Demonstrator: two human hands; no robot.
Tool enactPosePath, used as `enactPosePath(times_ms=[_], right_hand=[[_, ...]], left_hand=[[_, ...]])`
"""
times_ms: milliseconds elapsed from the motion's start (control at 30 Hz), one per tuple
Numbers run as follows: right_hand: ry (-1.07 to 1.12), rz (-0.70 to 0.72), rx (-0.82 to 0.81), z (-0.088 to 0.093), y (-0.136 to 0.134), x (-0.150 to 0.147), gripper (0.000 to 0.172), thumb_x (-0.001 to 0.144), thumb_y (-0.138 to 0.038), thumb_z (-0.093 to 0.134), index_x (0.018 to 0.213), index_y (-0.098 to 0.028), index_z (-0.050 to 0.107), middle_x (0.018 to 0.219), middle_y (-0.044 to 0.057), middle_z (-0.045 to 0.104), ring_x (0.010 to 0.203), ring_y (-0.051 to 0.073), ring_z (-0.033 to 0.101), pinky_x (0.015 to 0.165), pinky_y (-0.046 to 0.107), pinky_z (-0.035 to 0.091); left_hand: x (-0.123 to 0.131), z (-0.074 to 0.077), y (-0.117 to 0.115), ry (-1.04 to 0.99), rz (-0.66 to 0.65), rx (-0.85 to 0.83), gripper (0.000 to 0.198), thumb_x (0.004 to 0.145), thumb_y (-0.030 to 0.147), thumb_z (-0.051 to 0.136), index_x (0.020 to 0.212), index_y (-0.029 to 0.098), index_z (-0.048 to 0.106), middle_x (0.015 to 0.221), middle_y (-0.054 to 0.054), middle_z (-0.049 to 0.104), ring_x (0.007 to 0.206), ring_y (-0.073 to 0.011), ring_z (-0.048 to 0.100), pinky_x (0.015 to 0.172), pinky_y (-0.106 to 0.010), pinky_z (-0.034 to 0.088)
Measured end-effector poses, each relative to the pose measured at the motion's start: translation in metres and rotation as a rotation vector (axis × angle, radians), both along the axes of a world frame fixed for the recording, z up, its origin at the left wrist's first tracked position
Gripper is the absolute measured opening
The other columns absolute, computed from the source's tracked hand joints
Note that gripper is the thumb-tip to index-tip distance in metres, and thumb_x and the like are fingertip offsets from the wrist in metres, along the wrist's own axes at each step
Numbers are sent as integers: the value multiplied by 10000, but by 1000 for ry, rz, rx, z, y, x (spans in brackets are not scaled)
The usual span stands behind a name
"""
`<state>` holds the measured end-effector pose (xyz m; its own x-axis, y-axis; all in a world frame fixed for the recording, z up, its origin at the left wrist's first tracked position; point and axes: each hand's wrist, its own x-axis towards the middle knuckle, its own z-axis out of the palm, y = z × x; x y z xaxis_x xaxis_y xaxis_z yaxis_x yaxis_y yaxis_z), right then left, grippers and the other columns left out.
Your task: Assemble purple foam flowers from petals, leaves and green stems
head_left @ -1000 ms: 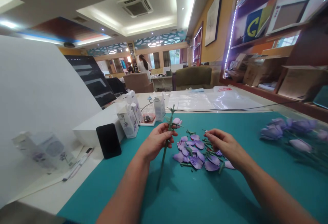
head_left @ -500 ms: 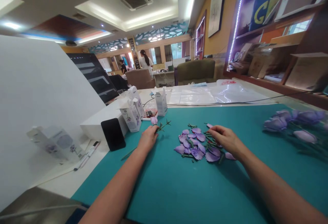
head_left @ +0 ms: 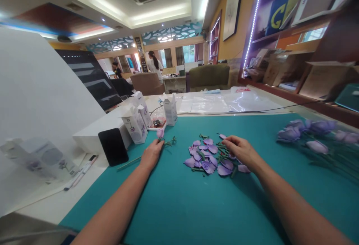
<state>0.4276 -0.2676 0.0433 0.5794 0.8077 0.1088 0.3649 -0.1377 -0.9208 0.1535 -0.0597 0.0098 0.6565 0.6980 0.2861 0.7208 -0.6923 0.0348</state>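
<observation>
On the left of the green mat (head_left: 174, 207), my left hand (head_left: 152, 154) is closed around the stem of a single pink-purple flower (head_left: 160, 133). The flower's head and green leaves stick out past the fingers, and its stem shows behind the wrist. My right hand (head_left: 238, 149) has its fingers pinched together at the right edge of a pile of purple petals (head_left: 208, 167) and short green stem pieces; what lies between the fingertips is too small to make out. A loose petal (head_left: 222, 136) lies just beyond those fingertips.
Purple flowers (head_left: 316, 146) lie at the right. White boxes (head_left: 134, 124), a black tablet-like object (head_left: 113, 146) and pens (head_left: 81, 173) are at the left. Clear plastic sheets (head_left: 204, 103) and a cable cross the back. A person (head_left: 155, 64) stands far off.
The camera view has shifted slightly, so mat, boxes and flowers appear further left. Both hands keep nearly the same places beside the flower and the petal pile.
</observation>
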Motion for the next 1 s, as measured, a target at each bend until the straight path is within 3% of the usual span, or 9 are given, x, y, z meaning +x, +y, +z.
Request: enactPosePath(times_ms=[167,533,1000], right_hand=[[-9,-40,7,0,-3,7,308,683,-485,549,723,-183,592,493,-59,455,448,111,434,452,244,326],[3,-64,3,-8,-3,18,300,654,-476,566,690,-180,604,504,-43,484,456,112,441,454,248,341],[19,-231,40,-5,-15,52,234,664,-410,577,693,-179,598,564,-23,528,452,107,478,461,254,400]], left_hand=[[-3,0,-8,19,7,15,410,893,170,382,1279,256,490,1235,-102,538,978,-213,583,789,-289,444],[-5,1,-14,87,48,44,232,930,278,366,1049,244,562,1082,-74,593,859,-191,610,707,-273,443],[-6,11,-20,-2,87,-26,261,918,289,383,1091,161,532,1102,-149,601,968,-263,596,782,-339,445]])
